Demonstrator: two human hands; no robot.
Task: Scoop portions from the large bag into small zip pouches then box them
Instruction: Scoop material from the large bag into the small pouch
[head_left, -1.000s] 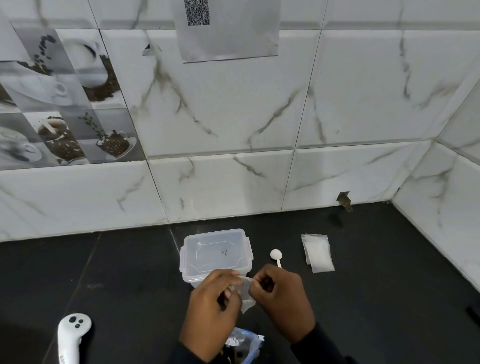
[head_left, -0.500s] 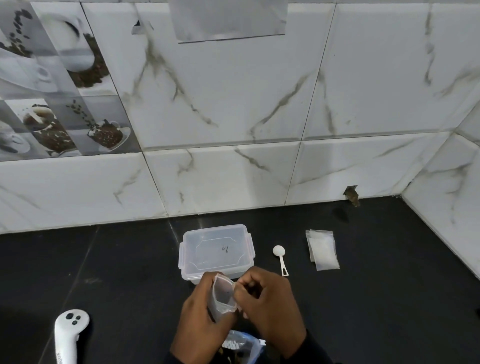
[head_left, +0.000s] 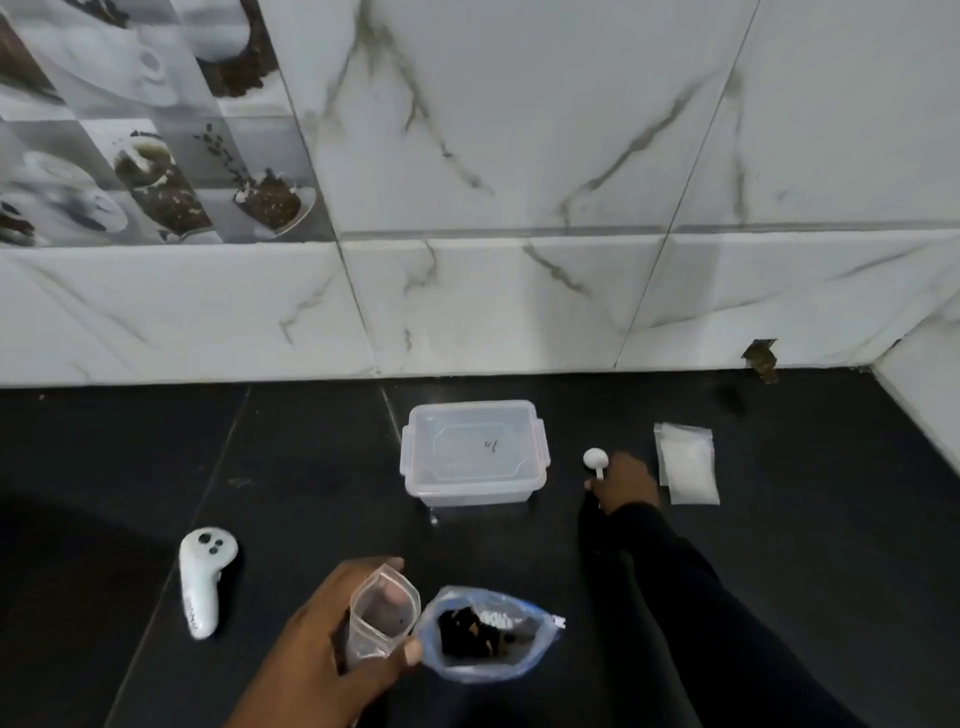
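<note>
My left hand (head_left: 317, 649) holds a small clear zip pouch (head_left: 382, 616) upright with its mouth spread open, low in the view. Right beside it lies the large bag (head_left: 485, 636), its blue-edged mouth open on dark contents. My right hand (head_left: 623, 486) reaches far right and its fingers close on the handle of the white scoop (head_left: 596, 460), which lies on the black counter. A clear plastic box (head_left: 472, 452) with its lid on stands between the hands, further back. A stack of empty small pouches (head_left: 687, 462) lies right of the scoop.
A white handheld controller (head_left: 203, 579) lies on the black counter (head_left: 805, 545) at the left. Marble-tiled walls close the back and the right corner. A small brown fitting (head_left: 762, 356) sticks out at the wall's base.
My right hand let go of the pouch and reached right to the scoop. My left hand keeps the open pouch, now lower. The camera tilted down, showing the large bag fully.
</note>
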